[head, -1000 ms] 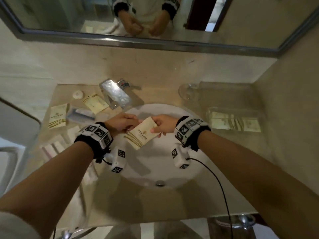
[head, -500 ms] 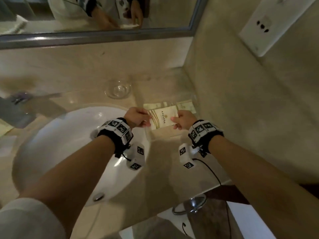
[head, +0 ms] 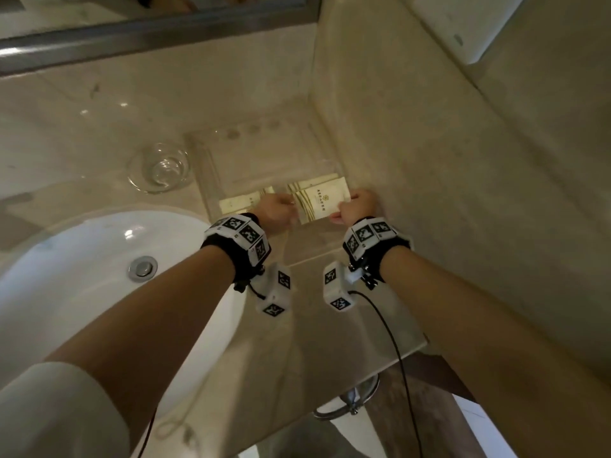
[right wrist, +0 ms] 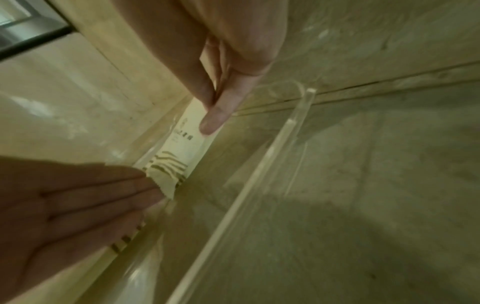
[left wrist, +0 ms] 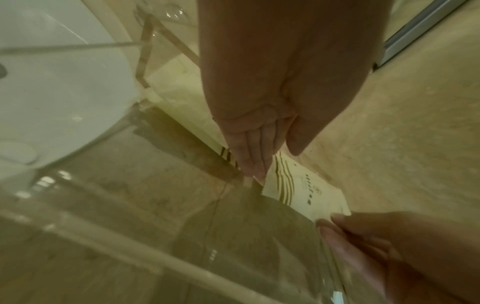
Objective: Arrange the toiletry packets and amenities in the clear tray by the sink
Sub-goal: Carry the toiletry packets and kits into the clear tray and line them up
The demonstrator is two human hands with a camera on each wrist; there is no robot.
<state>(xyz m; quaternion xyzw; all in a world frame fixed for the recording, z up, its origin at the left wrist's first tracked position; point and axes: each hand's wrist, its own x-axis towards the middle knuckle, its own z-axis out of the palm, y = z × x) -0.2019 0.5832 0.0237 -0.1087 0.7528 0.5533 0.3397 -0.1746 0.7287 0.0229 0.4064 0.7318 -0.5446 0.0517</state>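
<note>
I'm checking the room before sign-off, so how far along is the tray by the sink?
Partly done. Cream packets already lie flat at the near end of the clear tray. In hand: another packet, pinched at its two ends by the left hand and right hand, over the tray's right corner. Left: setting it down. Most of the tray behind shows bare. Other amenities aren't in view now.

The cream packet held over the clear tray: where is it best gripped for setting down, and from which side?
By its two short ends, one hand per side, as now: left hand at the striped end, right hand pinching the other. The packet is flat and thin, and the clear tray walls block side approaches, so come from above.
</note>
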